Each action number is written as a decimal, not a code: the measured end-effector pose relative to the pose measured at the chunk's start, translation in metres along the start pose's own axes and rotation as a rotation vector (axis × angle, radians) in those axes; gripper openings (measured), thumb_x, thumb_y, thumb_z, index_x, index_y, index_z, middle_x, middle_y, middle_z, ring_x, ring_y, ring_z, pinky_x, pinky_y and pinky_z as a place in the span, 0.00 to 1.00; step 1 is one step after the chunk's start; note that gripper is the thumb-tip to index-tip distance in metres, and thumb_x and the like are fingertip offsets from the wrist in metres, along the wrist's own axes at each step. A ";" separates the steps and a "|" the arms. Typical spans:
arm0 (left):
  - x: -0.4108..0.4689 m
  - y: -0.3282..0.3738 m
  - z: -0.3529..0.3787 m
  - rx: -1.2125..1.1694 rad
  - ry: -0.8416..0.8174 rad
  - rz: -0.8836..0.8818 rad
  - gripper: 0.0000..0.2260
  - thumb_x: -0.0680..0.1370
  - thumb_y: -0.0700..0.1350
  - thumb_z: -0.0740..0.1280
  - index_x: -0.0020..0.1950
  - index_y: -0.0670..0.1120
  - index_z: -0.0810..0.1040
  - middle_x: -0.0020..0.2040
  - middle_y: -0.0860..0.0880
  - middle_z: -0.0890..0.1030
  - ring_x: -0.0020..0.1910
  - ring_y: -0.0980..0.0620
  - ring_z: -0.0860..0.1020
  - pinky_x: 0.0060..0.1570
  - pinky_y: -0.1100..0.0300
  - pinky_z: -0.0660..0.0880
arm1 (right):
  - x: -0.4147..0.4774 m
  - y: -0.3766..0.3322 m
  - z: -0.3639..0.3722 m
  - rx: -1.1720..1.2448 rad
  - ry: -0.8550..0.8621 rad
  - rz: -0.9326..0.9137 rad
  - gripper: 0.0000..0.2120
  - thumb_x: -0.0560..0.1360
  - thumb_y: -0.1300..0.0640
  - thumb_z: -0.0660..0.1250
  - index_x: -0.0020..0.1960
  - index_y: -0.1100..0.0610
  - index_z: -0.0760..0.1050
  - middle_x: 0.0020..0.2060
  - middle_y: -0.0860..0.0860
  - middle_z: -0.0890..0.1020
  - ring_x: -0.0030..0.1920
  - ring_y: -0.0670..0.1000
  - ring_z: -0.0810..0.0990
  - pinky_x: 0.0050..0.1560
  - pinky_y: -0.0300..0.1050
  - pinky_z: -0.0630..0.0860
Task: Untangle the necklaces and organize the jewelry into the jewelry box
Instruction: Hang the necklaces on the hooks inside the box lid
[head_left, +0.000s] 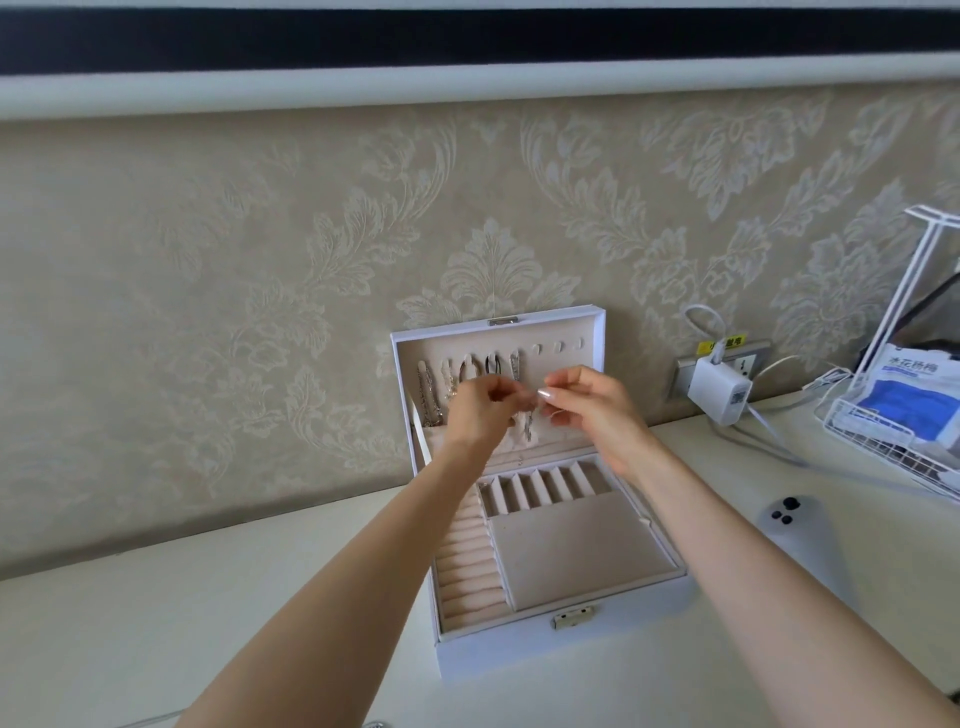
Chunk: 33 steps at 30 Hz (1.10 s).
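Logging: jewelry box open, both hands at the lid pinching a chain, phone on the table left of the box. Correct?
No: the head view shows the phone right of the jewelry box, not left. Otherwise correct: left hand and right hand pinch a chain at the open lid.

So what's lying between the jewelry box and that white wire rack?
In the head view, a phone lies back-up on the table between jewelry box and wire rack; a white cable runs behind it.
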<state>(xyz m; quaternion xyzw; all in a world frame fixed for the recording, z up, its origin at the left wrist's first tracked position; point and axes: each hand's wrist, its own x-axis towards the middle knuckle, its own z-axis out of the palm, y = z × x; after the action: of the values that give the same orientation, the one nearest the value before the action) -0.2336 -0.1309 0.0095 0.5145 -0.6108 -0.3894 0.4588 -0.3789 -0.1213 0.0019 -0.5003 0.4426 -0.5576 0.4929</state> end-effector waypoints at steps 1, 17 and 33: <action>0.005 0.000 0.003 -0.009 0.022 -0.002 0.03 0.75 0.41 0.70 0.43 0.42 0.79 0.36 0.48 0.81 0.31 0.59 0.76 0.33 0.67 0.71 | 0.004 -0.001 -0.001 0.012 -0.014 -0.001 0.07 0.73 0.70 0.66 0.48 0.61 0.77 0.39 0.55 0.82 0.37 0.48 0.81 0.39 0.40 0.78; 0.027 0.004 0.037 0.296 0.446 0.072 0.08 0.76 0.48 0.65 0.49 0.44 0.79 0.42 0.47 0.84 0.45 0.47 0.80 0.43 0.55 0.75 | 0.046 0.002 0.012 -0.258 0.246 -0.184 0.09 0.73 0.69 0.68 0.44 0.56 0.81 0.38 0.47 0.81 0.41 0.43 0.79 0.47 0.32 0.75; 0.045 0.009 0.049 0.291 0.479 -0.068 0.11 0.75 0.49 0.63 0.42 0.45 0.81 0.35 0.45 0.83 0.40 0.45 0.81 0.43 0.54 0.76 | 0.069 0.007 0.024 -0.259 0.530 -0.266 0.16 0.69 0.69 0.71 0.35 0.51 0.69 0.32 0.44 0.76 0.36 0.46 0.76 0.45 0.42 0.75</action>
<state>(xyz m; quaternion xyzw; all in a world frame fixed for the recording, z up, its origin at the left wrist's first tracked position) -0.2855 -0.1736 0.0120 0.6728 -0.5167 -0.1800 0.4980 -0.3551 -0.1906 0.0062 -0.4498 0.5533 -0.6671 0.2156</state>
